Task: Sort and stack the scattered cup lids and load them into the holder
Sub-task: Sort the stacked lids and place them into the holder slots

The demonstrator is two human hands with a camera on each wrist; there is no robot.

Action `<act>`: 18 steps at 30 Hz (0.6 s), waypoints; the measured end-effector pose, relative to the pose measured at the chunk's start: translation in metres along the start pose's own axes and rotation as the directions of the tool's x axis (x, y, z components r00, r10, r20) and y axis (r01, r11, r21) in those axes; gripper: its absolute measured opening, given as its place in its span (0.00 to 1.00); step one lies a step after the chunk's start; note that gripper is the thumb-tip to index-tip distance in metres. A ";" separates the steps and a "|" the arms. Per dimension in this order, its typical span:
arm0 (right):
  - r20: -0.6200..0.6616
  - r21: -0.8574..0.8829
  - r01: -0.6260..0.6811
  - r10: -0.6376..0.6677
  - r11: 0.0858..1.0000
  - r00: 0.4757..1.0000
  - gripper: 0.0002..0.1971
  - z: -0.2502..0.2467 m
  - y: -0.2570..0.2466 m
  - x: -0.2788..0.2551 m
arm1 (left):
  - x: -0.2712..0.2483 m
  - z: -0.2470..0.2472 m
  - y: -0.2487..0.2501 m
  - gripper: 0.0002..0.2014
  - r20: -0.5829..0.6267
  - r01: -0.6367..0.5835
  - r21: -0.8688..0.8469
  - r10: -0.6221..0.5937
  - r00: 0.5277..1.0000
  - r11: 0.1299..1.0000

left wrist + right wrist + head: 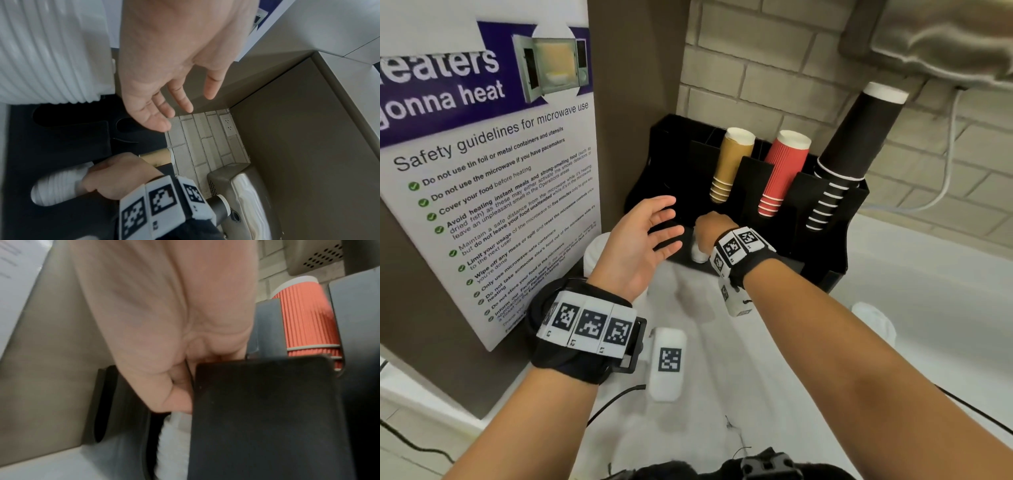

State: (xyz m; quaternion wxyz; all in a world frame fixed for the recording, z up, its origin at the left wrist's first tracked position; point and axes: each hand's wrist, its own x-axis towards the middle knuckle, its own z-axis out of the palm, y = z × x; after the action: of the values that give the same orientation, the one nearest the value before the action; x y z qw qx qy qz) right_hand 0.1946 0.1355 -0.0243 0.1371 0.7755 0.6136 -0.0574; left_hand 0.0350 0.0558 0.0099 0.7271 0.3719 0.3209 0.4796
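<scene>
White countertop (928, 308) runs along a pale brick wall (774, 78), with a microwave safety poster (493, 164) on the brown panel at the left. Nearest the camera, a white stack of lids (599, 260) stands on the counter under the left wrist; in the left wrist view the same ribbed stack (47, 53) fills the upper left corner. Over it, the left hand (640, 240) hangs with palm up and fingers spread loosely, holding nothing. Just beyond, the right hand (714, 229) is curled round a smaller white stack of lids (698, 251), which sits in a front slot of the black holder (825, 246); the left wrist view shows that stack (57, 188) lying in the slot's rounded cutout with the fingers wrapped over its far end. Behind, the holder's upright slots carry upside-down sleeves of cups: tan cups (731, 164), red ribbed cups (784, 171) and tall black cups (852, 144). Above them at the upper right hangs a metal appliance (941, 44) with a white cable (948, 164).
</scene>
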 end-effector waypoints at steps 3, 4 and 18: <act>0.051 -0.034 -0.014 0.016 0.999 0.999 0.24 -0.001 0.001 0.001 | 0.000 0.001 -0.002 0.08 0.002 0.005 -0.002 -0.005 1.000 1.000; 0.058 -0.037 -0.005 0.008 0.999 0.998 0.25 -0.001 0.003 0.002 | 0.000 0.001 -0.002 0.08 0.002 0.006 -0.003 -0.006 1.000 1.000; -0.458 0.693 0.161 0.256 0.703 0.851 0.17 0.004 0.100 -0.116 | -0.006 0.015 -0.028 0.09 0.098 0.061 0.069 -0.068 0.993 0.996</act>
State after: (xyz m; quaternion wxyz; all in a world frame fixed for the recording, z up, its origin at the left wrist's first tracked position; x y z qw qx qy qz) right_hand 0.2640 0.0054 0.0162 -0.3423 0.7688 0.5353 -0.0722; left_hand 0.0581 0.0395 -0.0058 0.7448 0.4085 0.3114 0.4259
